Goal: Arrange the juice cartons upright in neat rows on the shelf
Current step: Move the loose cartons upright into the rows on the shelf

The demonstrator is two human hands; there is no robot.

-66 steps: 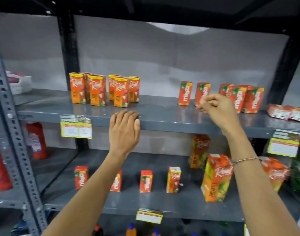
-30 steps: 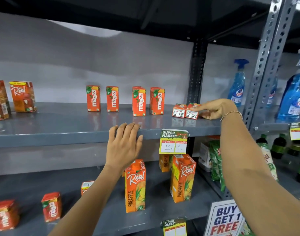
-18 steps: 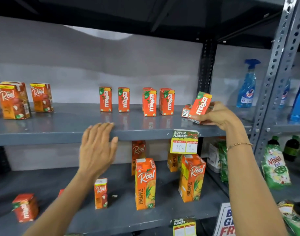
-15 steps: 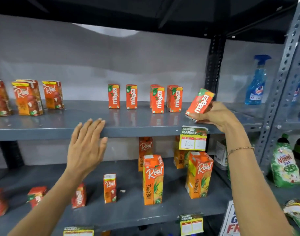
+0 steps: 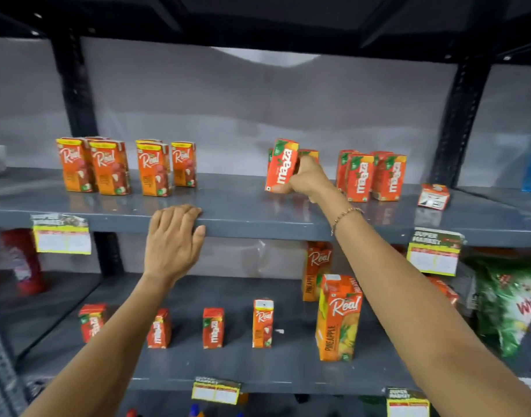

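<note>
My right hand [image 5: 307,179] grips a small orange Maaza carton [image 5: 281,165], holding it nearly upright, slightly tilted, at the grey upper shelf [image 5: 246,206]; two more Maaza cartons stand partly hidden just behind it. To the right, a Maaza group [image 5: 371,176] stands upright in two short rows. One small carton [image 5: 433,196] lies on its side farther right. Several orange Real cartons [image 5: 125,167] stand at the shelf's left. My left hand [image 5: 174,239] rests flat on the shelf's front edge, fingers over the lip.
The lower shelf [image 5: 228,368] carries several small cartons spaced apart and tall Real pineapple cartons [image 5: 338,317]. Price tags [image 5: 434,251] hang from the shelf edges. Green detergent packs [image 5: 511,305] sit at lower right, red bottles [image 5: 23,263] at left, black uprights [image 5: 456,124] behind.
My right hand lifted one lying carton from the shelf's right end and carried it left to the front of the Maaza row. My left hand shifted along the shelf edge.
</note>
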